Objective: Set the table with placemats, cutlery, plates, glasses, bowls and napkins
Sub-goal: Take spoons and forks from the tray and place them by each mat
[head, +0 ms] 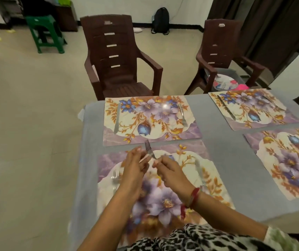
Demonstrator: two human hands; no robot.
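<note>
Over the near floral placemat (215,180), my left hand (133,168) and my right hand (170,171) meet on one metal fork (148,148), tines pointing away from me. A second fork (115,175) lies at that mat's left side and a knife (199,172) at its right. The far placemat (150,120) carries a knife (117,118) on its left and a fork (183,115) on its right. Two more placemats lie to the right, the far one (253,109) with cutlery, the near one (288,163) bare as far as I can see.
A grey cloth (221,142) covers the table. Two brown plastic chairs (116,58) (223,53) stand at the far side. A grey tub (234,72) holding plates (224,82) sits on the right chair. A green stool (44,31) stands far left.
</note>
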